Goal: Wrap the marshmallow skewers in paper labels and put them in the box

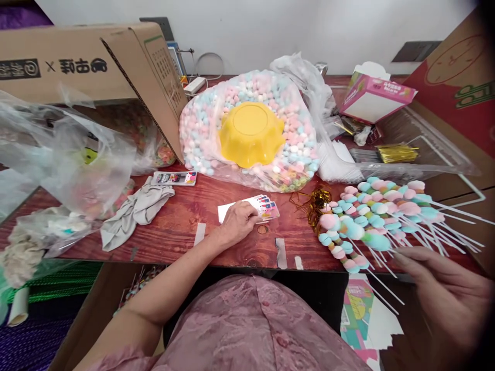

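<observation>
Candy sticks (379, 207): pink, pale blue, white, green
Cards (267, 208): white, multicolour print
Bowl (251, 129): plain yellow
Tabletop (170, 234): red-brown, dark grain streaks
Shirt (235, 324): mauve

Printed cards (270, 208) fanned flat, pastel marshmallow skewers (379, 207) heaped to their right

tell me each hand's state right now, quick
Left hand: curled over the printed cards; whether it grips them can't be told.
Right hand: closed, pinching a marshmallow skewer.
</observation>
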Demonstrator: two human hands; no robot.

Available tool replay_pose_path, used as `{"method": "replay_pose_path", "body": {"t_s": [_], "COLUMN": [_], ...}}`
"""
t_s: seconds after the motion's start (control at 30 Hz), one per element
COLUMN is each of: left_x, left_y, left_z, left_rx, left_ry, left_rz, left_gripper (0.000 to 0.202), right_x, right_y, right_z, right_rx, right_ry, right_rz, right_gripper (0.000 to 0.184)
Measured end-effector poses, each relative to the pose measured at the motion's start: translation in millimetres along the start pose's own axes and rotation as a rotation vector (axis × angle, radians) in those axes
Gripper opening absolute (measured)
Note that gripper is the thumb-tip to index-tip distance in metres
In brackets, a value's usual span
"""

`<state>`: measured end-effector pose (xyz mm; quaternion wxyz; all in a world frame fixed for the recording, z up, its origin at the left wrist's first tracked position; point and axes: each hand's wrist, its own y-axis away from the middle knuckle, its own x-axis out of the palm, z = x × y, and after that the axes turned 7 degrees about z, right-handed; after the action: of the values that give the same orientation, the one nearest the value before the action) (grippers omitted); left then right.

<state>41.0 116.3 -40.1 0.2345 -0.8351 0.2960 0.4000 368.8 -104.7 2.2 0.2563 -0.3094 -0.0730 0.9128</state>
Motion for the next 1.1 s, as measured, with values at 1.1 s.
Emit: {"method": "replay_pose_path", "body": {"t_s": [1.1], "left_x": [1.6], "left_y": [7], "left_z": [1], "left_rx": [0.070], "left_ry": [0.139], "left_rz": [-0.080], "left_gripper": [0.014], "right_x": [82], "right_y": [-28], "right_z": [23], "right_rx": [-0.416], "right_ry": [0.350], "right_rz": [0.200], "right_gripper": [0.009]}}
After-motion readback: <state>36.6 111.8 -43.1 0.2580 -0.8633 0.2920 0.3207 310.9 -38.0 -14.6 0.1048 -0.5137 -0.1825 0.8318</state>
